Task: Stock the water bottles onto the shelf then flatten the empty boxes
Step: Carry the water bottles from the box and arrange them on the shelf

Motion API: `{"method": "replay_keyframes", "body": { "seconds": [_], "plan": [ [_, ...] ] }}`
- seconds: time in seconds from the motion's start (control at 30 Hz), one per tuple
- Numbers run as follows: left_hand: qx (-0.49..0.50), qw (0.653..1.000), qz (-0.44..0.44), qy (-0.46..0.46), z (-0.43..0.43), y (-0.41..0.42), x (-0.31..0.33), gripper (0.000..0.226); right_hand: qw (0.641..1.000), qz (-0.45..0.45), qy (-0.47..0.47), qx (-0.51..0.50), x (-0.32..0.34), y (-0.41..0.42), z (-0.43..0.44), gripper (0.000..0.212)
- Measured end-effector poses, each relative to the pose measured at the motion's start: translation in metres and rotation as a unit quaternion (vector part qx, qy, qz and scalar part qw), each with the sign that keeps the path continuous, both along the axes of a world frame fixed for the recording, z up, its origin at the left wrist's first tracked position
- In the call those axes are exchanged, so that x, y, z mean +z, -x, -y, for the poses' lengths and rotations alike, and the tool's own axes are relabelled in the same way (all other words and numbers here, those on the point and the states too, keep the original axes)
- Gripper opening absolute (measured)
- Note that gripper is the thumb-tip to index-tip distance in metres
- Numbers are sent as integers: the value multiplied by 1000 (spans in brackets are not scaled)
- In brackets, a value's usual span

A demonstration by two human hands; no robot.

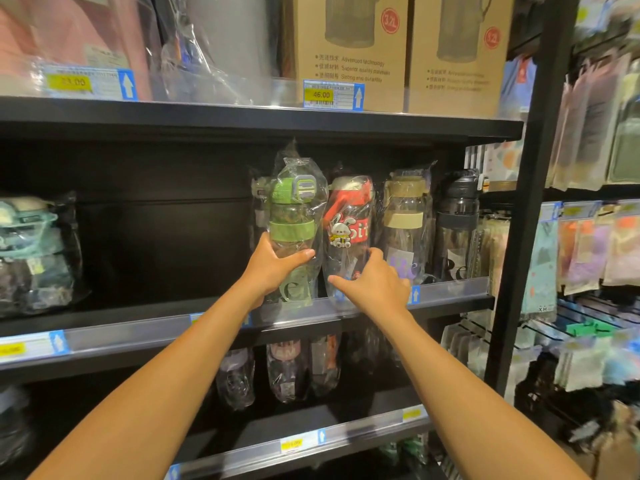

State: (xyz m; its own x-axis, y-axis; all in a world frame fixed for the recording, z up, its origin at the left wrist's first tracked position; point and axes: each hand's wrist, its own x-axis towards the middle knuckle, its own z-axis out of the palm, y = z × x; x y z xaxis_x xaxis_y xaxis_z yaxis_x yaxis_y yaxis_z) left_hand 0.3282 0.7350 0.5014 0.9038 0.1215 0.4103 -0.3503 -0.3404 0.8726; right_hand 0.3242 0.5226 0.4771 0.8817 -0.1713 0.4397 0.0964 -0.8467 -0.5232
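A green-lidded water bottle (292,216) in a clear plastic bag stands upright on the middle shelf (145,329). My left hand (275,265) grips its lower body, thumb across the front. Right beside it stands a red-lidded bottle (348,220) with a rabbit sticker, also bagged. My right hand (372,284) holds the lower part of that bottle, thumb pointing left across its base. A beige-lidded bottle (405,216) and a black-lidded bottle (457,216) stand further right on the same shelf.
Left of the green bottle the middle shelf is dark and bare up to bagged teal items (31,251) at the far left. Brown boxes (349,50) fill the shelf above. Bagged bottles (287,368) sit on the shelf below. A black upright (533,188) separates hanging packets (595,244) on the right.
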Motion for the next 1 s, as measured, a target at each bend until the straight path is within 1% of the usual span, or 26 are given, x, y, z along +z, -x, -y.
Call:
{"method": "replay_keyframes", "body": {
  "seconds": [0.1,0.2,0.33,0.67,0.73,0.9,0.97,1.0],
  "plan": [
    [1,1000,0,3,1,0,-1,93,1000,-6,18,-8,-5,-9,-4,83],
    [5,1000,3,4,4,0,0,96,1000,-8,20,-16,-4,-13,-5,75],
    [18,1000,2,-2,10,-1,0,84,999,-3,22,-24,-5,-16,0,75],
    [32,999,-1,4,16,-4,-3,81,999,2,37,-38,-6,-10,-1,74],
    [25,1000,-5,13,16,-2,-4,84,999,-2,36,-34,-6,-7,-1,76],
    [1,999,-35,3,13,8,-2,85,999,-12,30,-32,-7,4,0,93],
    [-12,999,-52,-10,10,10,0,96,999,-17,33,-38,-6,10,1,100],
    [-15,998,-57,-19,7,13,1,108,998,-20,34,-41,-6,15,1,103]
  ]
}}
